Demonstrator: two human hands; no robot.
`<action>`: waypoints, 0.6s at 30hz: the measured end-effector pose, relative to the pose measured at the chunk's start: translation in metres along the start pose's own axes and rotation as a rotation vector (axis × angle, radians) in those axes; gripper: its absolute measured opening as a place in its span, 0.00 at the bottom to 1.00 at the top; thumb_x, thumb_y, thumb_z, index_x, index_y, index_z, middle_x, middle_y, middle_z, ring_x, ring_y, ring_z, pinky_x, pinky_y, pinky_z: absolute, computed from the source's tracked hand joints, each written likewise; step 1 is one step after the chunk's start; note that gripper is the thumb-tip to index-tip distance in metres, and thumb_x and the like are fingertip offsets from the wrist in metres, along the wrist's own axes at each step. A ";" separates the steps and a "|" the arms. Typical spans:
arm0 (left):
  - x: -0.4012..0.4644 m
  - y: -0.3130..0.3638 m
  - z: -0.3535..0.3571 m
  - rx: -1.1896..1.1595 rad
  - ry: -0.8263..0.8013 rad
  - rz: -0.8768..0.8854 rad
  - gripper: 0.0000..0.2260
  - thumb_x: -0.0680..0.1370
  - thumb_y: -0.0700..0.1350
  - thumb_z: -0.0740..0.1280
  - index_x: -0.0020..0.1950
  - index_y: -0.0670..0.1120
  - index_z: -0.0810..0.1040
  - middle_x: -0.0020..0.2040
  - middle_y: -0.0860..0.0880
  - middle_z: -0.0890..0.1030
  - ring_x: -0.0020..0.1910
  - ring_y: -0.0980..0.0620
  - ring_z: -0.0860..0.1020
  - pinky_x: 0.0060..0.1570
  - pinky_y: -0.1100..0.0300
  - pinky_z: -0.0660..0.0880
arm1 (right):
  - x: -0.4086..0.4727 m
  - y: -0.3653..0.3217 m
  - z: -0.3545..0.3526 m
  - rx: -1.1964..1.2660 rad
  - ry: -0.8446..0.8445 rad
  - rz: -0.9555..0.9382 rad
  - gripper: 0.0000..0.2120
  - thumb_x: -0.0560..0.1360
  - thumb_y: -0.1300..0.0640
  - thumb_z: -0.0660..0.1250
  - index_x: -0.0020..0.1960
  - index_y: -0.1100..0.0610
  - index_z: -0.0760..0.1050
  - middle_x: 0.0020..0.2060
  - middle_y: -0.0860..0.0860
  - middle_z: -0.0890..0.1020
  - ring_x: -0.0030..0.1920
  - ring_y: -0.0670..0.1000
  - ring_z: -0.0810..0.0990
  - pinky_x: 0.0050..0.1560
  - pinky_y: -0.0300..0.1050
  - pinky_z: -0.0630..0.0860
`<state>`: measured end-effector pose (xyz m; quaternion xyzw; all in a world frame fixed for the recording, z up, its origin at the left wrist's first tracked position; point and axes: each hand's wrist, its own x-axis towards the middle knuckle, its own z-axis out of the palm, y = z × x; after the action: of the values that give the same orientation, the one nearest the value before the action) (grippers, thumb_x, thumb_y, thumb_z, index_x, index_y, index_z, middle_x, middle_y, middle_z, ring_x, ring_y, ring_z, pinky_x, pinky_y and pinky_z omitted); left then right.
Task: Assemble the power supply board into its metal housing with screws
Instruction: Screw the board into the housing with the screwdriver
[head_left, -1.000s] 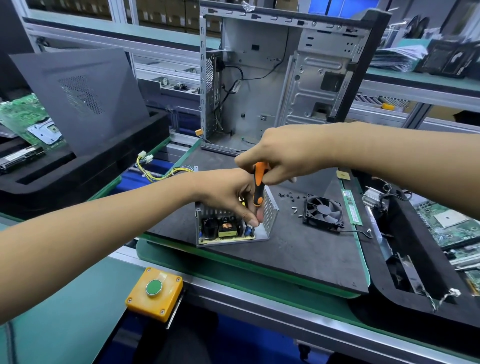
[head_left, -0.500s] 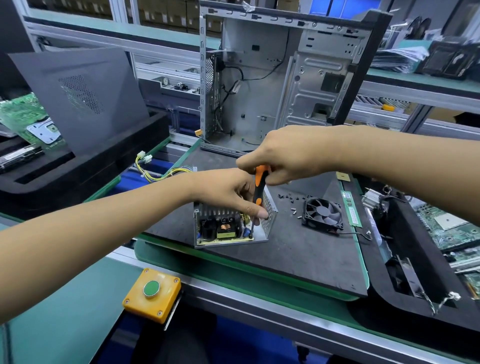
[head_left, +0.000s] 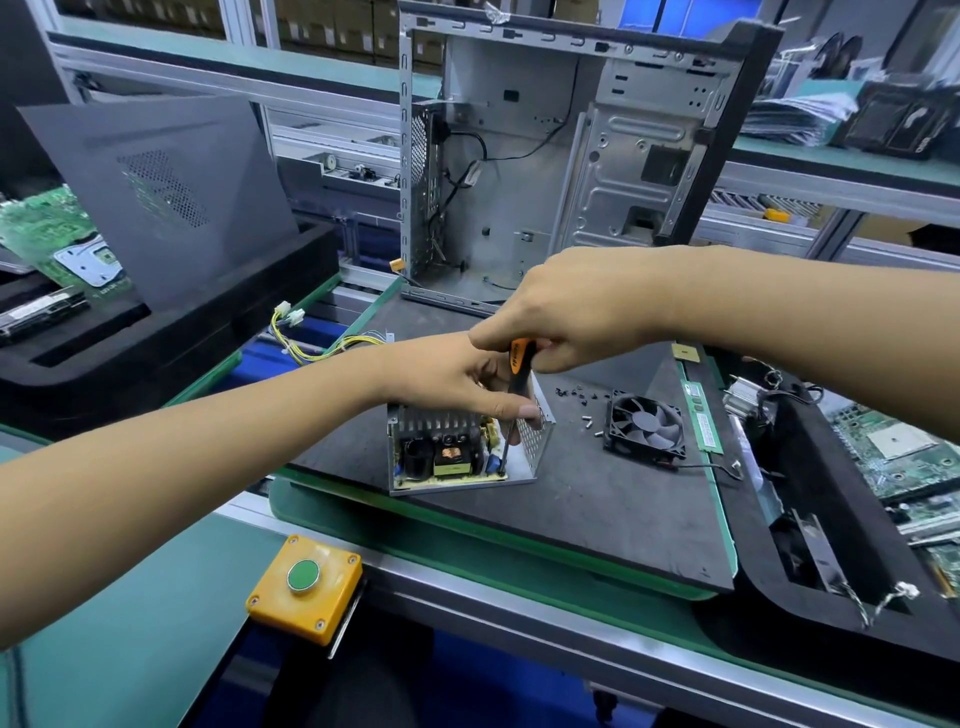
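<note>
Driving: a screw, it seems, at the board's (head_left: 441, 460) near right corner, where the screwdriver (head_left: 517, 371) tip meets it.
Right hand: (head_left: 576, 312) wrapped round the orange-and-black handle from above, shaft pointing steeply down.
Left hand: (head_left: 457, 379) resting on the housing's (head_left: 532, 441) top edge, fingers reaching toward the shaft; whether they pinch it or only steady it, I cannot tell.
Board: seated inside the open housing, which sits on the dark mat (head_left: 597, 499) on the counter, yellow wires (head_left: 332, 345) trailing off to the left.
Done: board is in place in the housing.
Left: probably more corners to fasten; no screw heads are clear enough to count. Loose screws (head_left: 584, 410) lie on the mat just right of the housing, so supply remains.
Nearby: a fan (head_left: 644, 426) beyond the screws, a memory stick (head_left: 701, 415) beside it, an empty case (head_left: 545, 166) standing behind.
Writing: dark print on the handle, too small to read; the memory stick's label is also illegible. No brand can be made out.
</note>
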<state>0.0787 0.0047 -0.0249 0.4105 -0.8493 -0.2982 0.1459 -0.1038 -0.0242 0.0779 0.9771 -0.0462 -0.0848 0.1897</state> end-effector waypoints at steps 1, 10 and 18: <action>0.000 0.000 0.000 -0.003 0.025 -0.001 0.16 0.77 0.64 0.70 0.53 0.54 0.85 0.47 0.53 0.87 0.47 0.52 0.83 0.53 0.50 0.77 | 0.001 0.000 0.001 0.024 -0.014 0.023 0.14 0.73 0.55 0.65 0.45 0.45 0.58 0.30 0.47 0.71 0.32 0.52 0.71 0.28 0.44 0.60; 0.000 -0.004 0.002 -0.022 0.053 0.090 0.11 0.78 0.56 0.74 0.41 0.52 0.85 0.34 0.58 0.83 0.32 0.60 0.74 0.35 0.69 0.67 | 0.005 0.000 -0.001 0.160 -0.210 0.175 0.07 0.73 0.45 0.60 0.39 0.45 0.71 0.29 0.39 0.76 0.35 0.40 0.74 0.33 0.44 0.61; 0.007 -0.003 0.001 0.030 0.077 0.070 0.20 0.78 0.61 0.71 0.42 0.45 0.83 0.34 0.58 0.83 0.32 0.57 0.73 0.32 0.57 0.68 | 0.010 0.013 0.019 0.793 -0.130 0.331 0.09 0.70 0.49 0.61 0.34 0.48 0.78 0.30 0.52 0.79 0.25 0.49 0.74 0.26 0.44 0.71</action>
<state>0.0760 -0.0018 -0.0281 0.3940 -0.8613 -0.2638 0.1827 -0.0981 -0.0441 0.0638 0.9464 -0.2430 -0.0901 -0.1927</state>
